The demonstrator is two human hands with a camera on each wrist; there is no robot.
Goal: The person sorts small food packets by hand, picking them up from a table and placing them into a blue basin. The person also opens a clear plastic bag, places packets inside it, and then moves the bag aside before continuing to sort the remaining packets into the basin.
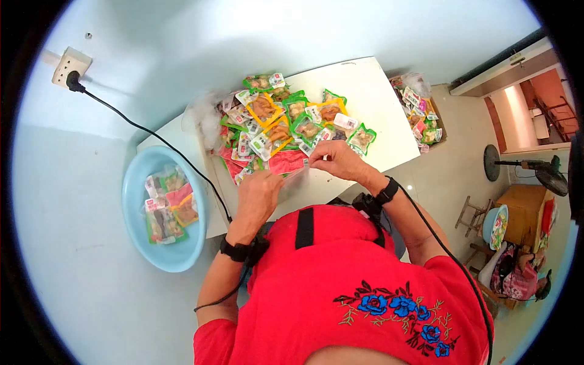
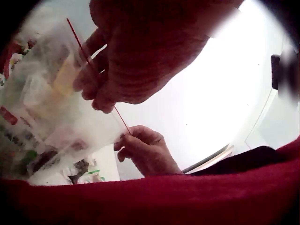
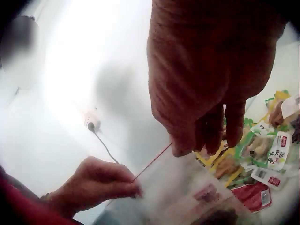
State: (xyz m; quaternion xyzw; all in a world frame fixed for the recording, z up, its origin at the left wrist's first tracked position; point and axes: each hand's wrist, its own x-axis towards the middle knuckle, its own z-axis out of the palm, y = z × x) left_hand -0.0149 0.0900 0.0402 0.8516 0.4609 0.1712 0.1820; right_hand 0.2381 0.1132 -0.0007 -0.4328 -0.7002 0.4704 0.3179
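A hazy, see-through bag (image 3: 180, 190) stretches between the left hand (image 1: 258, 196) and right hand (image 1: 342, 160), both pinching its red-lined edge (image 3: 153, 162).

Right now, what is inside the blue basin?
The basin holds several overlapping packets, with green, red and yellow showing. Whatever lies beneath them is covered, so I cannot tell.

Glossy plastic, matt cloth showing
The bag (image 3: 173, 183) is looking like cloudy plastic, packets (image 1: 307, 129) are shining in glossy plastic, the basin (image 1: 163, 257) is showing smooth plastic and the shirt (image 1: 316, 286) matt cloth.
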